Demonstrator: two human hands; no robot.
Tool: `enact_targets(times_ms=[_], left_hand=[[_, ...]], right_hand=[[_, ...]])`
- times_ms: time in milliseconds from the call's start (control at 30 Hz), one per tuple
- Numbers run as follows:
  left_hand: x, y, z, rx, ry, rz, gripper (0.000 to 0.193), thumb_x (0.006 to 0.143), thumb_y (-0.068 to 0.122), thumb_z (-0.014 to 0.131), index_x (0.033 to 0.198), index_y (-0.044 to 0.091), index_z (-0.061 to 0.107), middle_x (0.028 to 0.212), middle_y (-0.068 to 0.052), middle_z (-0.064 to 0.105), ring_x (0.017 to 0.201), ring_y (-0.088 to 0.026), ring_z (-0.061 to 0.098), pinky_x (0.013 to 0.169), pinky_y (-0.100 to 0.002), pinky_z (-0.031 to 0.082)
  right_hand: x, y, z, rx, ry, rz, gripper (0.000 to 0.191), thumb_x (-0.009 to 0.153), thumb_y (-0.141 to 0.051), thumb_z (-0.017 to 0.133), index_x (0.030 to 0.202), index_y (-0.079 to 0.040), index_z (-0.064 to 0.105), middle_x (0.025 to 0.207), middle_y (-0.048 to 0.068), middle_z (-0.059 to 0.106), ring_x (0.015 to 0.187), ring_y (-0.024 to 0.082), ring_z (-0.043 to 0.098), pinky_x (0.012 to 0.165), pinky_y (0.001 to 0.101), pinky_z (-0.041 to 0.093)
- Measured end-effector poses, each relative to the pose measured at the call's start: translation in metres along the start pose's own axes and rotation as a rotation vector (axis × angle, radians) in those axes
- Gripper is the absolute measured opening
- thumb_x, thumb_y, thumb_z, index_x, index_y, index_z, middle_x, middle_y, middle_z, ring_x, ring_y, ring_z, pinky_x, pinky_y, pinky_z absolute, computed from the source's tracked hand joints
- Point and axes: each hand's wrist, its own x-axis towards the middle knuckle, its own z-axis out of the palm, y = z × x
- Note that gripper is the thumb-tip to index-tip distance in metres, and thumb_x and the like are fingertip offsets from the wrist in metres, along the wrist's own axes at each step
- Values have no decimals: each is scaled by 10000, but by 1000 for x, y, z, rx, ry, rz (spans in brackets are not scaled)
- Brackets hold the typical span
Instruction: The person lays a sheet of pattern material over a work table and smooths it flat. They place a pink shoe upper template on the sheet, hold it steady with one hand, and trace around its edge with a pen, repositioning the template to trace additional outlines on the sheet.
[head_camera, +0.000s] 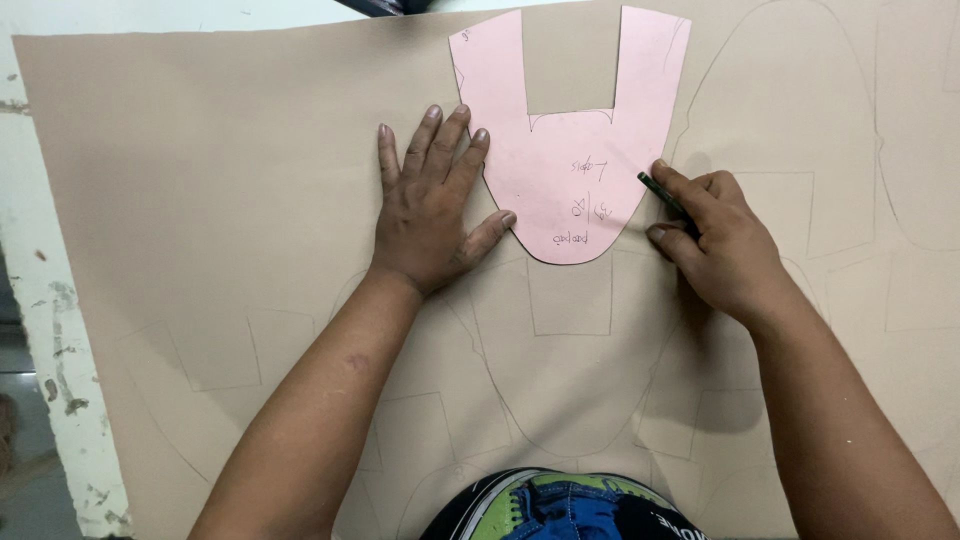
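Pink U-shaped paper template (572, 170) sits flat on the tan sheet (200, 200). Left hand (430, 210) has its fingers spread wide, pinning its left edge. Right hand (715, 240) pinches a dark pencil (662, 194) (tip touching the template's right edge).

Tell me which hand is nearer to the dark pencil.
Right. The right hand grips the dark pencil at the pink template's right edge; the left hand presses flat on its left side.
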Motion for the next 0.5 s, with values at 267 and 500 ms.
enact_targets(times_ms=[267,500], left_hand=[[5,3,1,22,-58,-47,825,915,622,602,1538,105,442,1659,-97,261,1558,-279,147,1245,-624,-8],[12,3,8,84,-56,-86,783,946,653,505,1554,171,392,1664,-64,230,1552,-249,133,1244,-614,-15]], right_hand=[[2,6,1,-4,33,-50,622,927,-188,668,1524,-279,519,1226,47,533,1014,182,633,936,352,511],[9,14,11,-135,130,-106,666,935,-248,729,1575,-237,543,1228,105,548,1019,250,622,937,391,526]])
